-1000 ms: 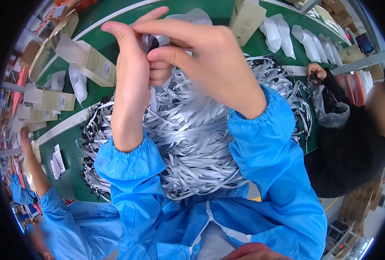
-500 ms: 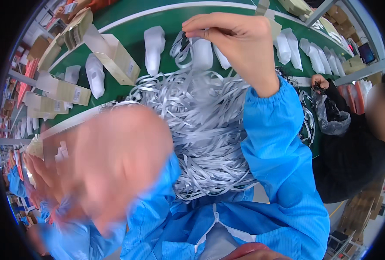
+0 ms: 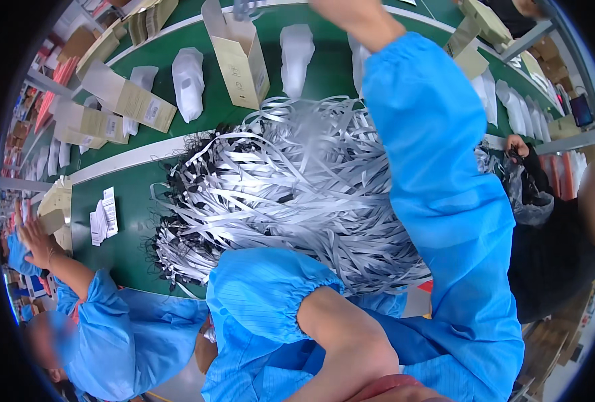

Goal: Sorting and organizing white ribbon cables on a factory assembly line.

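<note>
Up at twelve o'clock the person's right arm, in a blue sleeve [image 3: 438,167], stretches far over the green counter [image 3: 130,221], and the right hand [image 3: 341,10] is cut off by the top edge, so how far it is open cannot be told. Just beside it, at the very top, a small dark and silvery bit [image 3: 244,8] hangs over an upright, open cardboard box [image 3: 238,57]; whether the hand grips it I cannot tell. The left forearm [image 3: 344,342] lies low at six o'clock, its blue cuff pushed up, and the left hand itself is out of view. Between the two arms, in the middle of the counter, sits a big heap of grey ribbon-like straps [image 3: 290,194] with black ends toward nine o'clock. Beyond the heap, white pouches [image 3: 189,80] and flat tan cartons [image 3: 126,100] lie along the green belt. At eight o'clock a co-worker in blue reaches out a hand [image 3: 35,241], and at three o'clock another person in black stands by.
</note>
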`<state>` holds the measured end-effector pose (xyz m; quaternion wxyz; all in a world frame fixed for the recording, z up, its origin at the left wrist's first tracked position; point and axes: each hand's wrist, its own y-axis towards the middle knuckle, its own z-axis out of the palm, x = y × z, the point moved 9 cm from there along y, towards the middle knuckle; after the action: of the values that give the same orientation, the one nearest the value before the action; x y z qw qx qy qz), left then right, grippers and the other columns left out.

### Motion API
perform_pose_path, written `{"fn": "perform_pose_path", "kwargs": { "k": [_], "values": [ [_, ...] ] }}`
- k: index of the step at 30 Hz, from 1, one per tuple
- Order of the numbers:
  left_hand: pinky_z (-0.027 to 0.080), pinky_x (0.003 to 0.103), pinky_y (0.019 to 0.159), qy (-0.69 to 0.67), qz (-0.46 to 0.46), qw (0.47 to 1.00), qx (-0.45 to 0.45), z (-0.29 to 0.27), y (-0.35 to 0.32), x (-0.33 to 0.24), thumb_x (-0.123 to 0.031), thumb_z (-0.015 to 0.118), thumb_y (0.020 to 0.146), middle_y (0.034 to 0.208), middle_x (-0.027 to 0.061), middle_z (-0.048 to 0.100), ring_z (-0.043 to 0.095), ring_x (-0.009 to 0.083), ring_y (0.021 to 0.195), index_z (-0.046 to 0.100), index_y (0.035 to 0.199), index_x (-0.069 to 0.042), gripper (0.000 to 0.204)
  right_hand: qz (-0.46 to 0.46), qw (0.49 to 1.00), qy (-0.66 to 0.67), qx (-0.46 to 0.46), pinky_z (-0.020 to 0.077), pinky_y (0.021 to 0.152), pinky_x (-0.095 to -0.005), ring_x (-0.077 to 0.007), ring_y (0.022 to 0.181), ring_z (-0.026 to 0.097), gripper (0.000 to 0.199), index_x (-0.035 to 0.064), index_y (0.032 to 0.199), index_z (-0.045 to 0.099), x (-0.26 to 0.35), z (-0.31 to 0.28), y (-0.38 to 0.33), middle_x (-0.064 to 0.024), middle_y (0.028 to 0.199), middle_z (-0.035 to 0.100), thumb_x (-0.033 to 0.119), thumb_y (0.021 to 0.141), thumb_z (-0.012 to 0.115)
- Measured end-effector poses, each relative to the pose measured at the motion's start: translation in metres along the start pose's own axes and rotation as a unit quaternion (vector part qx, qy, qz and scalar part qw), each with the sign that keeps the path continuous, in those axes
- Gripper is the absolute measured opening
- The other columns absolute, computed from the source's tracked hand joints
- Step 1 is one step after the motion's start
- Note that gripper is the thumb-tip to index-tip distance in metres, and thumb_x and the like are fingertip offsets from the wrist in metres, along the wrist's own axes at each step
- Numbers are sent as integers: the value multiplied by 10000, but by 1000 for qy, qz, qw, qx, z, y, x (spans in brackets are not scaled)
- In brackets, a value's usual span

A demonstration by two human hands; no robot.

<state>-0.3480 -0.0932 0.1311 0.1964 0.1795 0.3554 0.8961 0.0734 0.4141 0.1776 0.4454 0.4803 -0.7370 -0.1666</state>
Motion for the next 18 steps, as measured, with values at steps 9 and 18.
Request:
{"fn": "perform_pose_path", "kwargs": {
  "k": [9, 18],
  "values": [
    [480, 416, 918, 8, -62, 998, -19, 321, -274, -288, -283, 421, 1025, 1235, 157, 583, 580, 268, 1076, 590, 1165, -35, 331, -192, 974, 80, 91, 525, 769, -410, -392, 863, 656, 202, -12, 1020, 678, -69, 93, -10, -200, 937, 697, 147, 908, 623],
    [484, 395, 901, 27, -88, 996, 4, 321, -277, -296, -264, 435, 1021, 1190, 154, 588, 584, 263, 1038, 596, 1141, -26, 312, -184, 981, -64, 22, 555, 680, -361, -277, 785, 706, 195, 22, 969, 707, -69, 92, -39, -159, 835, 709, 171, 843, 712]
  ]
}}
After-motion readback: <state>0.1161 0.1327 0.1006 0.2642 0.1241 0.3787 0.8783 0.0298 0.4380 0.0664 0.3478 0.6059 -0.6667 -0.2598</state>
